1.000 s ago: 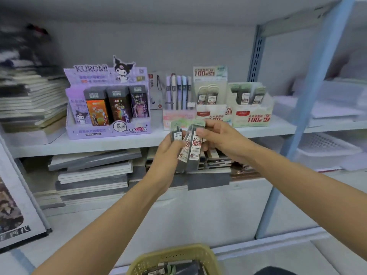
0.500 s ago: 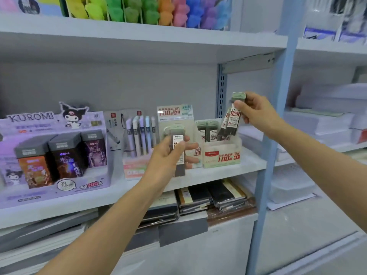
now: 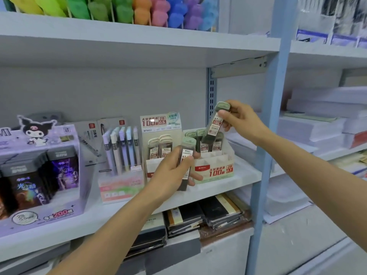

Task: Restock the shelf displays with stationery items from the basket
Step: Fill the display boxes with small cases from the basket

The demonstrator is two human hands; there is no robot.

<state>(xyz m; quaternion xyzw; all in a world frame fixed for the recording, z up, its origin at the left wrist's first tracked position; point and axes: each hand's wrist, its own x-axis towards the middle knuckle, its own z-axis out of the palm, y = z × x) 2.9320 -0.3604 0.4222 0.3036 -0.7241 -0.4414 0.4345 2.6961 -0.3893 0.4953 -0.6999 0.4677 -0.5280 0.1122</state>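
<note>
lead refill case, dark with a pale green cap, is hanging tilted from the right hand, which is pinching it near the capped top between thumb and fingertips. the body of the case is slanting down and to the left of that grip, and its lower end is dipping among the matching cases standing in the display box marked 0.7. whether another case is lying behind it in the same pinch cannot be told.

a second lead refill case is standing nearly upright in the left hand. the thumb is pressing across its labelled front while the fingers are curling round from behind, their tips showing on the case's right side. the green cap is rising above the grip and the dark bottom end is poking out beneath it. this case is hovering in front of the seam between the 0.7 box and the neighbouring display box marked 0.5, just above the white shelf board.

both display boxes are sitting side by side on that board, each with refill cases standing inside. left of the 0.5 box a pink-based holder of pens is standing, and beyond it a purple kuromi carton. stacks of notebooks are lying on the level below, coloured foam shapes are lining the shelf above, and a pale blue upright is dividing this bay from white paper stacks on the right.
</note>
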